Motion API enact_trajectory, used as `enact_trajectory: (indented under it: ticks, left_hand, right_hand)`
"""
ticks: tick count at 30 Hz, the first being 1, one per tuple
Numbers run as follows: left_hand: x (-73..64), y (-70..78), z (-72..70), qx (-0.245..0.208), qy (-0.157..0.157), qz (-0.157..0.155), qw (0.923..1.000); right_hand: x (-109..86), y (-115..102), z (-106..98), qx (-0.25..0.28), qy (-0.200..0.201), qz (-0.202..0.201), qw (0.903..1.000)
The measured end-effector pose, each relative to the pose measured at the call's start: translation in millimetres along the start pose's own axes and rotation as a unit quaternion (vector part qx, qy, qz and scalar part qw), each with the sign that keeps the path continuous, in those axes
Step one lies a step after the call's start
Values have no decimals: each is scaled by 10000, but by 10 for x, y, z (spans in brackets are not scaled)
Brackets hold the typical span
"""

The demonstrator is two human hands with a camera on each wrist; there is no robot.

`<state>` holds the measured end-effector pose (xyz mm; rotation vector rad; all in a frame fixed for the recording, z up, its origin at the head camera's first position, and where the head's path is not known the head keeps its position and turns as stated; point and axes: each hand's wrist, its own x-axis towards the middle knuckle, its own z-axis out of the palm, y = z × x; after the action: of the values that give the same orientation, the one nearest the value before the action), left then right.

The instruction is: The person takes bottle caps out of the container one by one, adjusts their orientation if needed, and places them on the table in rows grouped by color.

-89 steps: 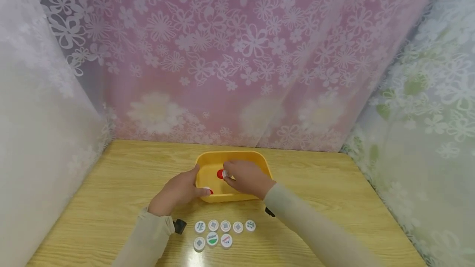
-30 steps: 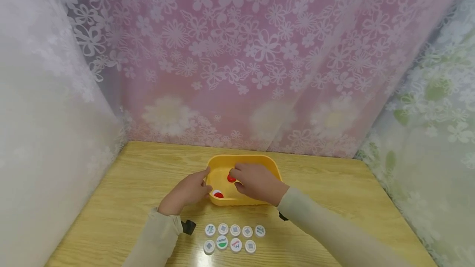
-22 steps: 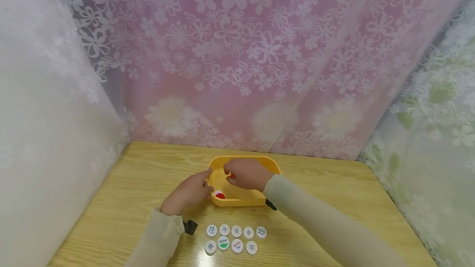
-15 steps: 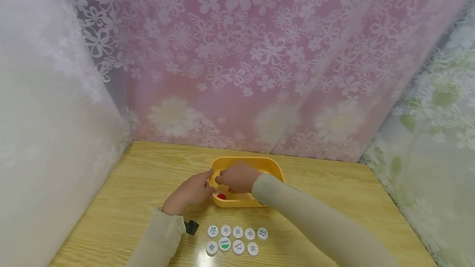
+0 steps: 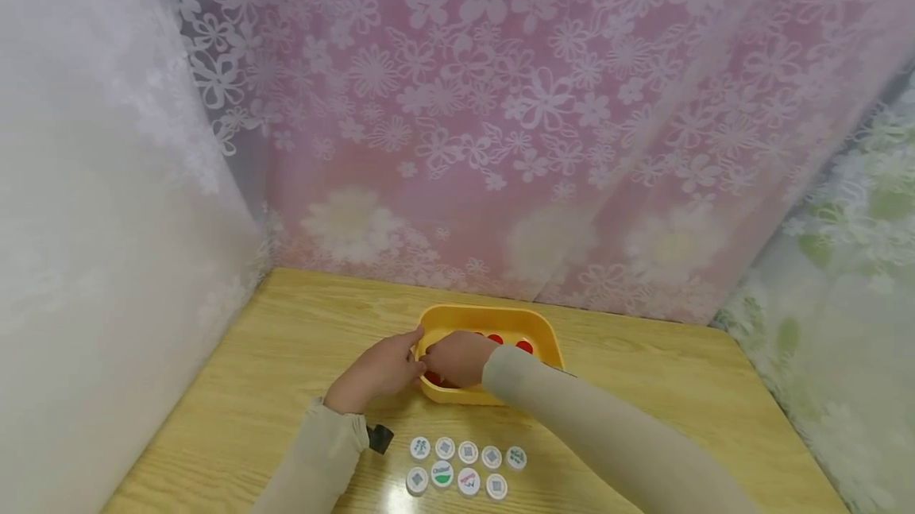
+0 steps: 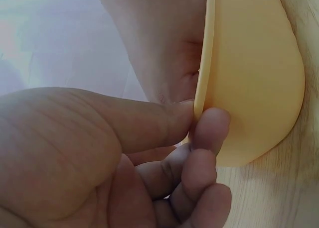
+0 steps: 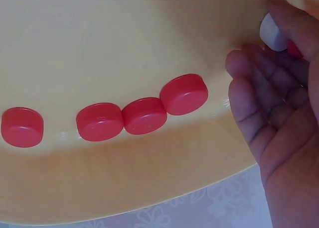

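A yellow plastic tray (image 5: 493, 315) stands on the wooden table. My left hand (image 5: 379, 371) grips its left rim, thumb inside and fingers outside in the left wrist view. Inside the tray's left front corner is my right hand (image 5: 461, 357). In the right wrist view its thumb lies against a white bottle cap (image 7: 273, 34), apparently pinching it; the index finger is hidden. A bit of red (image 7: 294, 50) shows beneath that thumb. Several red bottle caps (image 7: 184, 94) lie along the tray's far side, three of them in a touching row.
In front of the tray, two rows of white bottle caps (image 5: 468, 452) lie on the table (image 5: 322, 315), some with printed marks. A pink floral curtain (image 5: 486, 204) hangs behind, with pale curtains at both sides.
Over three seconds, one more white cap has come into the front row. My right hand has left a red cap and moved to the tray's left front corner. The left hand keeps its grip.
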<state>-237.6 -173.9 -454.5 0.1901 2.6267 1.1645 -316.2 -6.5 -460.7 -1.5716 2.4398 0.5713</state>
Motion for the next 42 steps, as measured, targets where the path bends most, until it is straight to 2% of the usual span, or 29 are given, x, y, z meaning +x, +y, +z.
enact_trajectory:
  ticks: [9, 13, 19, 24, 28, 34, 39, 42]
  left_hand:
    - [-12, 29, -17, -6, 1, -26, 10000]
    - [-16, 29, -18, -27, -3, -29, 10000]
    - [-10, 36, -10, 11, 13, 3, 10000]
    - [-11, 50, -18, -17, 29, 5, 10000]
    - [-10, 57, -12, 39, 52, -18, 10000]
    - [14, 68, 20, -27, 2, -140, 9999]
    - [22, 58, 36, 42, 22, -110, 9999]
    - [14, 49, 31, 91, 46, -149, 9998]
  right_hand:
    - [-37, -37, -72, 104, -33, 228, 9997]
    - [-30, -15, -85, 383, -126, 266, 9988]
    - [-49, 123, -66, 373, -179, 194, 9990]
    - [-164, 276, -50, 784, -18, 511, 9956]
    - [-366, 348, -79, 1261, 384, 662, 9891]
    - [-798, 352, -8, 1581, 1336, 761, 9754]
    - [-1229, 254, 56, 1924, 2017, 961, 9556]
    - [-1514, 94, 57, 2141, 2349, 1091, 9418]
